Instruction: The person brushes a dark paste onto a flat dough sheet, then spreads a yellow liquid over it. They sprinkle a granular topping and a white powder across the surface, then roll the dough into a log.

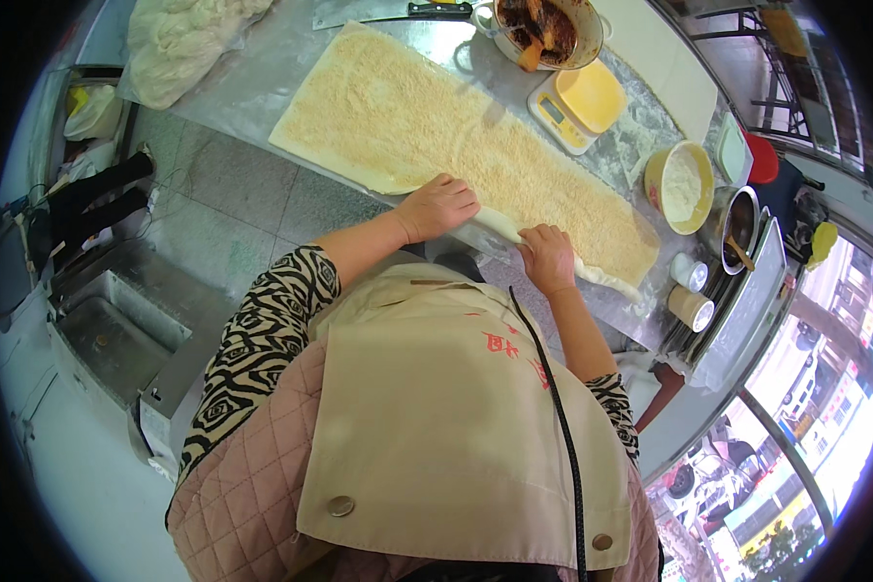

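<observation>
A long sheet of dough (398, 116) covered with a pale crumbly layer lies across the metal table. Its near edge is folded over into a narrow white roll (500, 224). My left hand (438, 207) grips this edge near the sheet's middle, fingers curled over it. Farther right, my right hand (548, 257) holds the same edge with its fingers bent down onto the dough. Between the two hands the roll shows plainly; beneath my fingers it is hidden. At the right end, the edge looks uneven and slightly turned up.
Beyond the dough stand a pot of dark paste (553, 29), a yellow kitchen scale (577, 102) and a bowl of flour (679, 187). A knife (427, 12) lies at the back. Bagged dough (184, 48) sits far left; jars (690, 308) and stacked trays (747, 301) are right.
</observation>
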Demonstrator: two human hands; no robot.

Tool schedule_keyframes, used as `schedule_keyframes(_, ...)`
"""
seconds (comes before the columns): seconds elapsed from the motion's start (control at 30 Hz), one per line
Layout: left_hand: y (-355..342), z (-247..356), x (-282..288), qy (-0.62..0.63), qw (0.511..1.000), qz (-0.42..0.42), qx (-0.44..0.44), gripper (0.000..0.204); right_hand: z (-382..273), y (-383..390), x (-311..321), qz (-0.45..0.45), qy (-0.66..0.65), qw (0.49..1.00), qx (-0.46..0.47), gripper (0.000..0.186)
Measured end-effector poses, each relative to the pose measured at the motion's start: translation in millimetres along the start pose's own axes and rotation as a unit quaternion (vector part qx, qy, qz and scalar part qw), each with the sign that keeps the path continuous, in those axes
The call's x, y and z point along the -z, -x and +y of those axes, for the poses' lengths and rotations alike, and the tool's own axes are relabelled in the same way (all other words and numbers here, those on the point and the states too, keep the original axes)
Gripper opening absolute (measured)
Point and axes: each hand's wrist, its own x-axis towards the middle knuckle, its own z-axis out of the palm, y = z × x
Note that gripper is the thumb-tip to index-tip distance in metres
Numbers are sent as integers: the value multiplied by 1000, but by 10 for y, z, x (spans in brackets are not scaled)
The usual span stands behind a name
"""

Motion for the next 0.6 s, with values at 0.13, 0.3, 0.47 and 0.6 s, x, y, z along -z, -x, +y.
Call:
schedule_keyframes(0.13, -56, 37, 49, -10, 999, 6, 30, 11, -319, -127, -74, 24, -37, 998, -38, 34)
schedule_keyframes(0.3, -292, 6, 43, 13, 998, 8, 67, 10, -423, -423, -274, 61, -15, 998, 5, 33)
schedule_keyframes(0.47, -36, 383, 110, 105, 966, 150, 182, 8, -248, -453, -226, 75, -77, 994, 16, 24)
schedule_keyframes(0.6, 692, 657, 196, 224, 827, 244, 456, 7, -240, -359, -181, 52, -100, 994, 7, 19)
